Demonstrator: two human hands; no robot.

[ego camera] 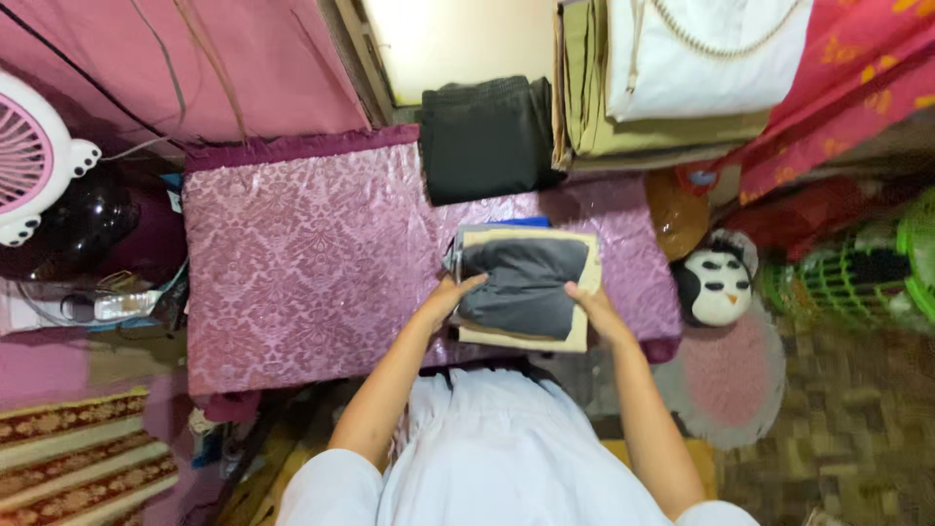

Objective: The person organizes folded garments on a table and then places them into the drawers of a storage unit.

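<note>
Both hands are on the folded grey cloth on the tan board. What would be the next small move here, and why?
Probably press the folded grey cloth flat and square it on the tan board. The left hand and right hand already rest on its near corners, and the cloth sits a little askew, its left edge reaching past the board. A folded black garment lies beyond on the pink table cover.

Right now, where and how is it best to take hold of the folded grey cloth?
Probably by its two short side edges, one from each side: the folded grey cloth lies flat on a beige board, and the left hand and right hand already touch those edges.
</note>
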